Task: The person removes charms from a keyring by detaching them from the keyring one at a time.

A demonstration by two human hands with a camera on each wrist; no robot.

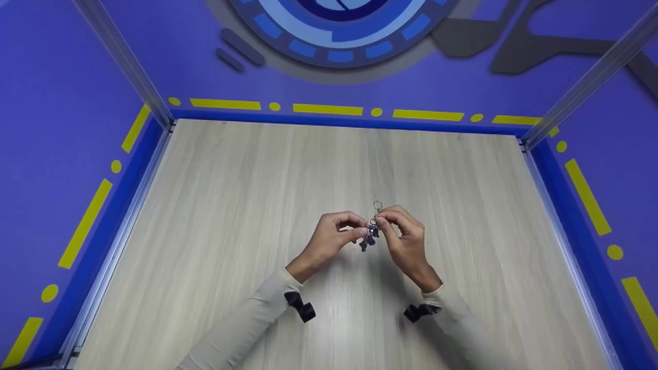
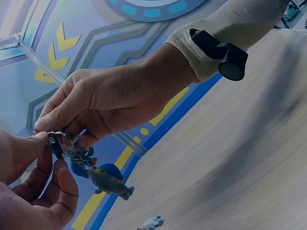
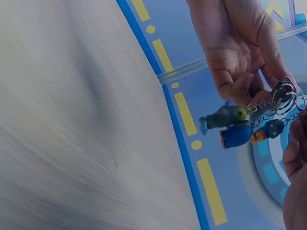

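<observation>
Keyrings, lower centre of the head view, are pinched by left hand and right hand; the right-wrist view's right side distinguishes figurines, small dark shapes from the head.

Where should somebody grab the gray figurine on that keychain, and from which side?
Pinch the gray figurine by its lower body, probably best from the feet end: in the right wrist view, the feet point away from the left hand and right hand, while its head meets the chain and its upper body overlaps a blue figurine.
</observation>
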